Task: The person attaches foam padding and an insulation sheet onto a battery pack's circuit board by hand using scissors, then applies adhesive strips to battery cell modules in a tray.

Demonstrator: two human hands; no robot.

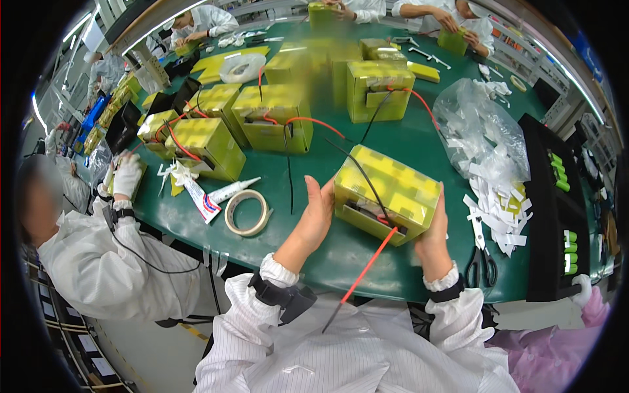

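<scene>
A yellow-wrapped battery pack [386,187] is between my two hands, near the front of the green table. My left hand [314,219] grips its left side with the thumb raised, the other fingers partly hidden by the pack. On the opposite side my right hand [432,239] closes round the lower right corner, most fingers out of sight. From a dark slot in the near face come a red lead [367,268] with a dark end, hanging toward me, and a black lead [367,173] lying over the top.
More yellow packs [272,121] with leads stand behind. Left are a tape roll [247,213], glue tubes [203,200] and a gloved co-worker [128,173]. Right lie scissors [480,245], white strips [498,216], a plastic bag [485,124] and a black tray [550,216] with green cells.
</scene>
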